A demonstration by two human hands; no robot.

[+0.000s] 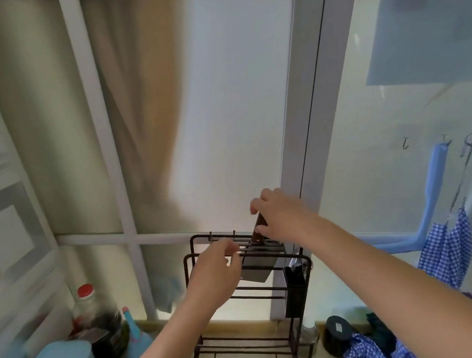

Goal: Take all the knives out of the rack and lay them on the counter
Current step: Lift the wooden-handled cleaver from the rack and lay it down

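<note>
Your right hand [280,212] pinches the cleaver [258,265] by its wooden handle; left hand [216,273] grips the wire rack [243,297]. Heavy, stiff blade: lift by the handle.

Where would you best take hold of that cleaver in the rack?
By its brown handle, from above. The cleaver hangs blade-down through the rack, so only the handle sticks up clear of the bars; the right hand already holds it there.

Soft daylight comes through the frosted window panes [237,104] at the far side, bright and even, with only faint shadows. The left edge is smeared by motion blur, and the wide lens bends the window frame [303,105] outward toward the edges.
</note>
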